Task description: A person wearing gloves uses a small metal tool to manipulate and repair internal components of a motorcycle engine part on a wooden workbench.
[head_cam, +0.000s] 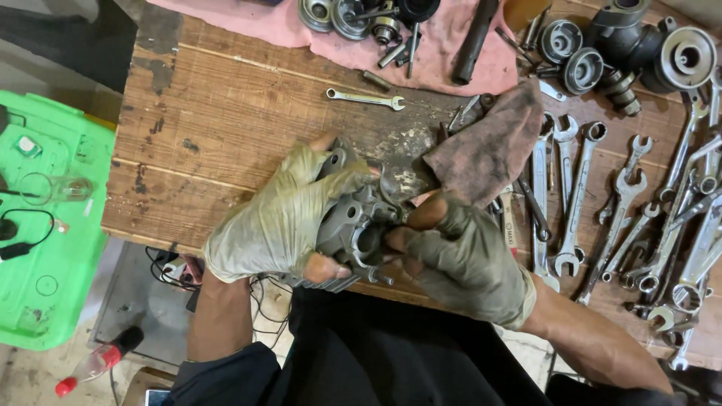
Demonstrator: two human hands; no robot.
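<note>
Since both hands meet on one part, entries run left to right across the head view.

Green crate [45, 225]: plastic, far left, off the table; a clear glass [56, 188] lies on it beside a black cable.

Left hand [282, 218]: in a worn, pale fingerless glove, fingers wrapped round the left flank of the metal casting [353, 229], bare thumb tip pressed under its lower edge. Closed firmly on it.

Metal casting: grey cast housing with a round bore, lugs and cooling fins at the bottom edge, held in the air just above the near edge of the table, between the two hands. Judged heavy for its size, fully stiff, not fragile. Surfaces look oily, so probably slippery; edges and fins could bite. Best hold judged to be the solid outer flanks and lugs, not the thin fins.

Right hand [462, 259]: dark fingerless glove, fingers curled onto the casting's right side, bare fingertips at the bore. Whether they pinch a small part there I cannot tell.

Rag [489, 150]: brown-pink cloth, lying just beyond the right hand.

Table [226, 113]: rough wooden planks, stained; one small spanner [366, 98] lies alone upper centre.

Pink cloth [444, 45]: top edge, carrying bearings and bolts.

Spanners [624, 210]: many, spread over the right side.

Dark housings [639, 45]: top right corner.

Room: workshop, concrete floor below, red-capped bottle [94, 365] bottom left.
</note>
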